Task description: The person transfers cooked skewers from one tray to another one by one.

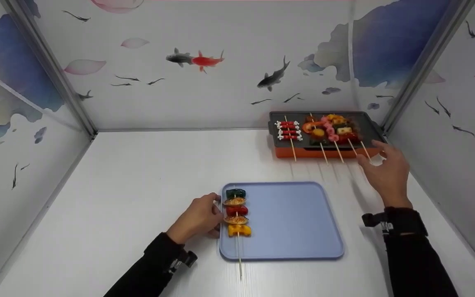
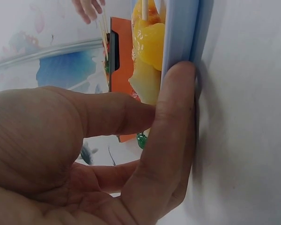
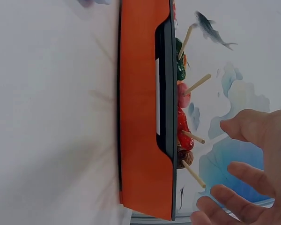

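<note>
Your left hand (image 1: 198,218) rests at the left edge of the blue tray (image 1: 295,222) on the white table (image 1: 138,173), its fingers lightly curled against the rim. In the left wrist view a fingertip (image 2: 178,93) presses flat along that edge, and the fingers appear to steady the tray rather than clasp it, though the close angle makes this hard to judge. Just beside your knuckles, one skewer (image 1: 236,212) lies along the tray's left side, loaded from far end to near with a dark green piece, an orange slice, a red piece, another orange slice and a yellow chunk; its bare stick runs off the near rim onto the table.

To the right and further back, a grill (image 1: 324,134) with an orange base and a dark plate sits near the right rear corner of the enclosure. It carries a skewer of small red sausages (image 1: 288,130) on its left and several mixed skewers (image 1: 332,128) crowded to the right, their sticks overhanging the front edge.

Your right hand (image 1: 386,171) hovers at the grill's right front corner, fingers spread and relaxed, gripping nothing. The fingertips (image 3: 234,126) sit just beside the protruding stick ends, apart from them in the right wrist view.

Fish-and-petal printed panels wall the scene.
</note>
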Demonstrator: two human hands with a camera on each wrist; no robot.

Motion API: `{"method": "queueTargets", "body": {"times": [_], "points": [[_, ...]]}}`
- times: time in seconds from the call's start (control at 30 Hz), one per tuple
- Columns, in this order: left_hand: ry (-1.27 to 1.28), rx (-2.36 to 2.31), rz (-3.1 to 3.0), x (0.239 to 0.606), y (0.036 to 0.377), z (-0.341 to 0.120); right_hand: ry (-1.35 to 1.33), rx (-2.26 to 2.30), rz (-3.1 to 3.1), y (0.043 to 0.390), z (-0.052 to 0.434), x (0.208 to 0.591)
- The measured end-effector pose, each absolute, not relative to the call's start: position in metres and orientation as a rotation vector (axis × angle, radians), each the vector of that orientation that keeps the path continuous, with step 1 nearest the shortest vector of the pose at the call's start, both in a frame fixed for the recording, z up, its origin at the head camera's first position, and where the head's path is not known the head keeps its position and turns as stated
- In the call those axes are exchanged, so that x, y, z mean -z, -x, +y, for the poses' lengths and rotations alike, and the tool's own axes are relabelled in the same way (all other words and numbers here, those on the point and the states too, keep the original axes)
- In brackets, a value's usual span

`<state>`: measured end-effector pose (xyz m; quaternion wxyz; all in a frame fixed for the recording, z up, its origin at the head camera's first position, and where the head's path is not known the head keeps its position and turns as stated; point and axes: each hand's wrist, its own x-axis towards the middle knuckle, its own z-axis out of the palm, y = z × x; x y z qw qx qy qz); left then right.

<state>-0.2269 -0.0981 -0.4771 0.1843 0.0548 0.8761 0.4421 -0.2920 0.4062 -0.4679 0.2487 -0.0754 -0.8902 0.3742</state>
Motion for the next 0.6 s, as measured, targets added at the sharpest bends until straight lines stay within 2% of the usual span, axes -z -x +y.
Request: {"method": "queueTargets", "body": {"times": [0.6], "points": [[-0.152,-1.207,2.482,0.479,0.229,-0.098,0.329,-1.063,-2.47,0.306,0.415,0.478]]}}
